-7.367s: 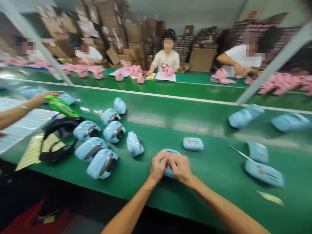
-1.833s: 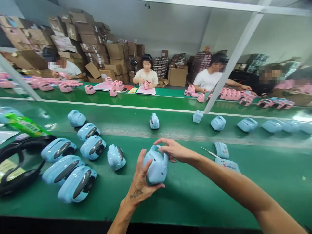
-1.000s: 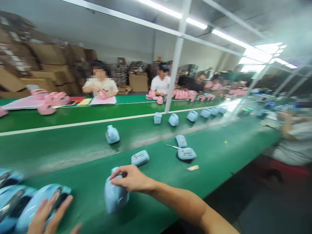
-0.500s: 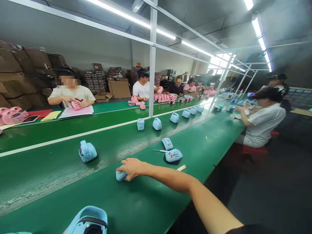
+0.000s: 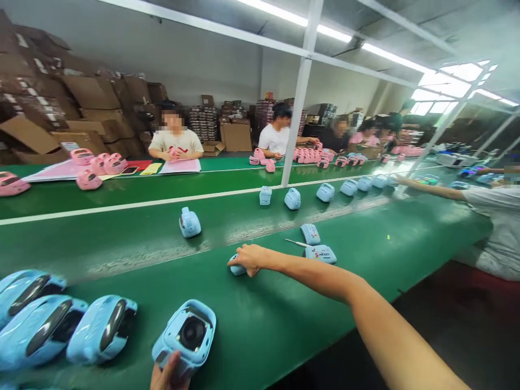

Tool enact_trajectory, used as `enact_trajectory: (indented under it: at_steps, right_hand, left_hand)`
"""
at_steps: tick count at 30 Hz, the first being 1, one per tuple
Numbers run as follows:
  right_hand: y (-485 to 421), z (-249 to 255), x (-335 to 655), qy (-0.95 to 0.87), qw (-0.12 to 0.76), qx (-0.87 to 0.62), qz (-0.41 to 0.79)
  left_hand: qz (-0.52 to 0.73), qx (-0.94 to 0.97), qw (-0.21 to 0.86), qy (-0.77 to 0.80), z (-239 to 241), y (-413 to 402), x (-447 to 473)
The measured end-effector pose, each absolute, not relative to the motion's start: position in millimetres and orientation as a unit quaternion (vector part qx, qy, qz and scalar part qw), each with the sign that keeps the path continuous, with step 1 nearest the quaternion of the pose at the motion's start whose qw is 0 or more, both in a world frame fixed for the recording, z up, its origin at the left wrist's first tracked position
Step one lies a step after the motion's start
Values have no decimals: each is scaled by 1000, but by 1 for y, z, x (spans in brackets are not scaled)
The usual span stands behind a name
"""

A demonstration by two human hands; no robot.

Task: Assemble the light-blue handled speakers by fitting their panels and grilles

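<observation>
My right hand (image 5: 248, 259) reaches out over the green bench and closes on a small light-blue cover piece (image 5: 236, 269) lying there. My left hand (image 5: 167, 376) shows only its fingertips at the bottom edge, holding up a light-blue toy camera body (image 5: 184, 336) whose lens hole faces me. Two more blue cover pieces (image 5: 320, 253) lie a little beyond my right hand, next to a thin white stick (image 5: 296, 243).
Three blue camera shells (image 5: 101, 327) lie at the near left. Blue units (image 5: 189, 222) ride the green conveyor (image 5: 122, 238) further along. A white post (image 5: 298, 100) stands mid-line. People work on pink units (image 5: 88, 180) across the line; a person's arm (image 5: 430, 189) reaches in at right.
The view swung back left, so the shells at near left show again. My right hand stays closed on the small blue piece. My left hand has raised a camera body into view.
</observation>
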State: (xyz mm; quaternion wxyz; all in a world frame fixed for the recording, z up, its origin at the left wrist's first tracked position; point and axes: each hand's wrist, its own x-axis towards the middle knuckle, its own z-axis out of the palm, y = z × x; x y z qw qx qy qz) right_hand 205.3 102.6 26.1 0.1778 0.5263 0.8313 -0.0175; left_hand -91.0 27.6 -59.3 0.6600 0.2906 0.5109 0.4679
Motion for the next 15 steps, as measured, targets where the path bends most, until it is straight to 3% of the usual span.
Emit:
enact_trajectory:
  at_steps: [5, 15]
  right_hand:
    - [102, 24, 214, 841, 182, 509, -20]
    - [102, 23, 209, 845, 219, 488, 1]
  left_hand:
    - [486, 162, 707, 488, -57, 24, -94]
    - [507, 146, 724, 445, -64, 20, -95]
